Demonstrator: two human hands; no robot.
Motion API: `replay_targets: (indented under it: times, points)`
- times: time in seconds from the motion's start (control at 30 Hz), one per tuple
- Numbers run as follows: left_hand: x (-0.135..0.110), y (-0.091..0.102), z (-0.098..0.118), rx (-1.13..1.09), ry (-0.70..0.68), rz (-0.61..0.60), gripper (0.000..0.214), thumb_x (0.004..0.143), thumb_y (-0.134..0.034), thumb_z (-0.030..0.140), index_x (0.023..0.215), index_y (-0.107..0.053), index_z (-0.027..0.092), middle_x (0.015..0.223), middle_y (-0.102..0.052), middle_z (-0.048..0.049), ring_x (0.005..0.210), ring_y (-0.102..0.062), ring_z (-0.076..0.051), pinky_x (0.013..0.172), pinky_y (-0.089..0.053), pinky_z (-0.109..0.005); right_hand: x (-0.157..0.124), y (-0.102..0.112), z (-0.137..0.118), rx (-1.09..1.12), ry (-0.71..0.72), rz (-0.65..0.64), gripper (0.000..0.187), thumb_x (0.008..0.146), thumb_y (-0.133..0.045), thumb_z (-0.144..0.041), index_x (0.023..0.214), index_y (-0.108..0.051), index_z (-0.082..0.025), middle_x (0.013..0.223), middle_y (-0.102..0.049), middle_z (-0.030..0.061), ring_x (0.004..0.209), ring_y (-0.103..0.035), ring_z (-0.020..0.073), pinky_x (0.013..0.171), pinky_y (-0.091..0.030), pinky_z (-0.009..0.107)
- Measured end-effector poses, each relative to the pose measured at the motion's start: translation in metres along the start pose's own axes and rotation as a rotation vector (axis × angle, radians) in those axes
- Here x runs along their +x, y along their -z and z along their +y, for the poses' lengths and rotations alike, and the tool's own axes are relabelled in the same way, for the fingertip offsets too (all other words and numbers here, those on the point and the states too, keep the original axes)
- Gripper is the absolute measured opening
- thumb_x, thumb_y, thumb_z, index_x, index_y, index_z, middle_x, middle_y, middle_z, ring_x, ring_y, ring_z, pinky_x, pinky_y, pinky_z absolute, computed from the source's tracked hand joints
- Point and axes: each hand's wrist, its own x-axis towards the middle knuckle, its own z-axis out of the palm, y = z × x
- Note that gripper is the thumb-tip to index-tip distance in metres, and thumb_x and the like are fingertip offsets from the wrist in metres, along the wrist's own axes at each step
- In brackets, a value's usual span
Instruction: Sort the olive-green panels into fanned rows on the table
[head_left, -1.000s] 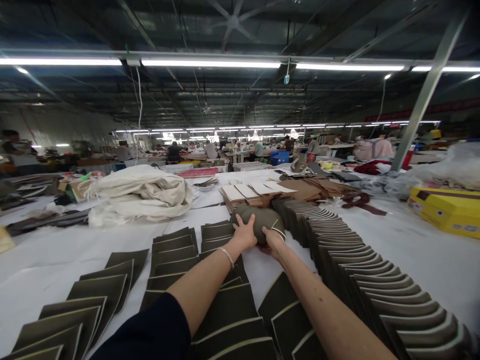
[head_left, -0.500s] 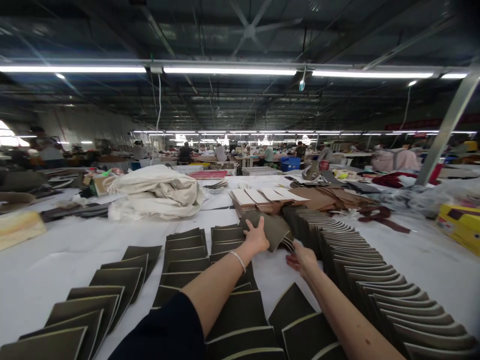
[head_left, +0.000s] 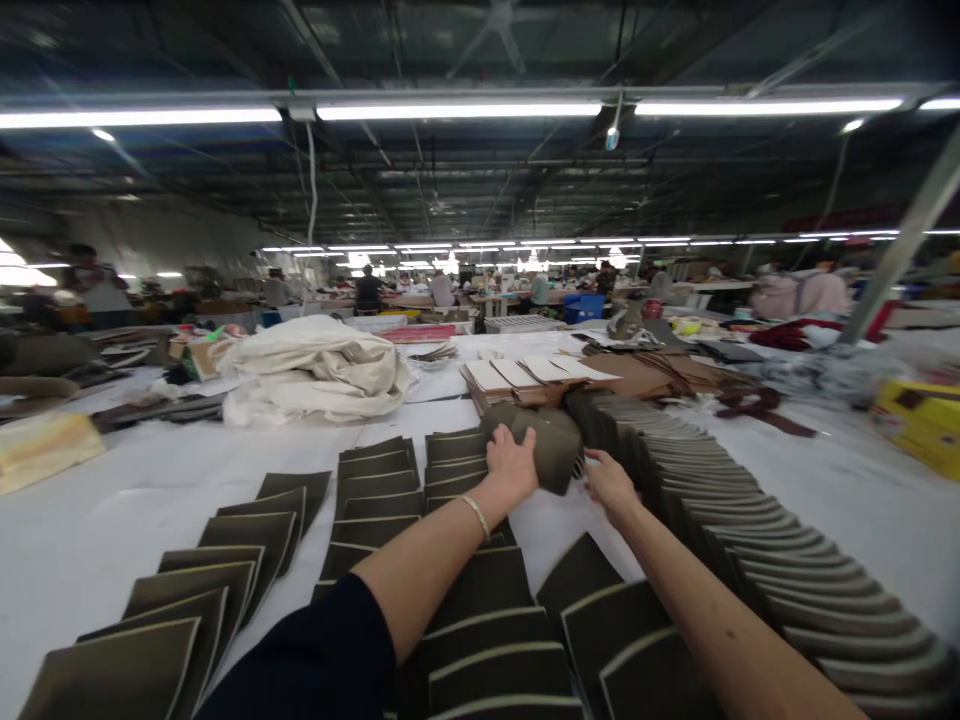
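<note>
My left hand (head_left: 514, 468), a pale bracelet at its wrist, presses on a small batch of dark olive fabric-like panels (head_left: 553, 452), thumb apart and fingers bent against them. The batch bulges, and its lower right corner shows pale layered edges. At that corner my right hand (head_left: 611, 486) is closed, fingertips pinching the edges; exactly how many layers they hold is hidden. Right of it runs a long fanned row of like panels (head_left: 757, 540). Overlapping panels (head_left: 491, 640) lie in columns beneath my left forearm, with another column (head_left: 187, 590) farther left.
Behind the batch lie brown pieces with white sheets (head_left: 517, 375) and more brown sheets (head_left: 652, 370). A heap of cream cloth (head_left: 322, 365) sits at left back. A yellow box (head_left: 922, 425) stands at the right, near a slanted metal post (head_left: 904, 255). Several people are farther off.
My left hand's spread fingers have drawn in and bent on the panels. The batch is more curved. My right hand has moved up slightly and closed at its corner.
</note>
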Motion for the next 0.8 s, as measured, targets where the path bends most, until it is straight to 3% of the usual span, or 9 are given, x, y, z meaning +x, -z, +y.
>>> replay_targets:
  times: [0.13,0.27,0.37,0.47,0.53,0.63,0.7,0.8]
  points:
    - [-0.01,0.008,-0.011,0.01,-0.07,0.02,0.065,0.088,-0.068,0.027,0.145,-0.037,0.023,0.149,-0.035,-0.013,0.134,-0.037,-0.036,0.105,-0.042,-0.055,-0.014,0.021,-0.012,-0.042,-0.065,-0.002,0.027,0.096,-0.06,-0.036,0.114,-0.062,-0.016,0.115,-0.065,0.008,0.098,-0.065,0.0205,0.086,-0.055,0.041]
    - [-0.031,0.027,-0.014,-0.004,-0.138,0.046,0.054,0.092,-0.064,0.025,0.141,-0.043,0.021,0.145,-0.041,-0.0126,0.131,-0.042,-0.034,0.103,-0.044,-0.053,-0.043,0.048,-0.032,-0.036,-0.029,-0.019,0.026,0.095,-0.061,-0.035,0.112,-0.063,-0.016,0.112,-0.065,0.0075,0.098,-0.064,0.0206,0.087,-0.054,0.042]
    - [-0.061,0.043,0.002,-0.036,-0.209,0.006,0.032,0.095,-0.058,0.025,0.125,-0.057,0.017,0.133,-0.053,-0.0116,0.124,-0.05,-0.029,0.102,-0.045,-0.05,-0.08,0.075,-0.041,-0.005,0.048,-0.077,0.025,0.095,-0.061,-0.035,0.11,-0.063,-0.015,0.106,-0.066,0.0061,0.094,-0.065,0.0196,0.084,-0.055,0.04]
    - [-0.103,0.053,0.031,-0.094,-0.337,-0.133,0.02,0.095,-0.057,0.028,0.11,-0.065,0.017,0.113,-0.065,-0.0071,0.109,-0.06,-0.023,0.099,-0.047,-0.044,-0.134,0.11,-0.04,0.014,0.133,-0.13,0.018,0.092,-0.061,-0.029,0.104,-0.065,-0.016,0.095,-0.068,0.0036,0.088,-0.065,0.0185,0.082,-0.054,0.037]
    - [-0.132,0.055,0.052,-0.119,-0.388,-0.214,0.022,0.094,-0.06,0.031,0.11,-0.066,0.018,0.11,-0.067,-0.006,0.106,-0.062,-0.022,0.097,-0.048,-0.043,-0.178,0.135,-0.032,0.009,0.181,-0.141,0.017,0.089,-0.056,-0.028,0.101,-0.065,-0.02,0.092,-0.07,0.0023,0.087,-0.066,0.0189,0.083,-0.052,0.034]
    - [-0.162,0.052,0.073,-0.098,-0.311,-0.269,0.041,0.087,-0.069,0.038,0.119,-0.06,0.015,0.12,-0.063,-0.0115,0.114,-0.057,-0.028,0.1,-0.046,-0.047,-0.248,0.168,-0.008,-0.039,0.199,-0.119,0.027,0.088,-0.046,-0.035,0.103,-0.065,-0.024,0.099,-0.071,0.0039,0.092,-0.067,0.0211,0.085,-0.051,0.032]
    - [-0.165,0.048,0.077,-0.077,-0.203,-0.301,0.053,0.083,-0.073,0.041,0.125,-0.056,0.013,0.125,-0.059,-0.0145,0.118,-0.055,-0.031,0.102,-0.044,-0.052,-0.289,0.18,0.017,-0.103,0.166,-0.085,0.034,0.084,-0.045,-0.04,0.107,-0.065,-0.023,0.106,-0.07,0.0079,0.098,-0.067,0.025,0.088,-0.052,0.035]
    - [-0.152,0.043,0.074,-0.105,-0.1,-0.386,0.048,0.084,-0.073,0.041,0.121,-0.058,0.014,0.122,-0.06,-0.0123,0.114,-0.058,-0.03,0.101,-0.045,-0.053,-0.329,0.181,0.058,-0.214,0.068,-0.001,0.052,0.074,-0.05,-0.04,0.118,-0.062,-0.014,0.12,-0.065,0.0196,0.114,-0.06,0.0375,0.1,-0.046,0.049]
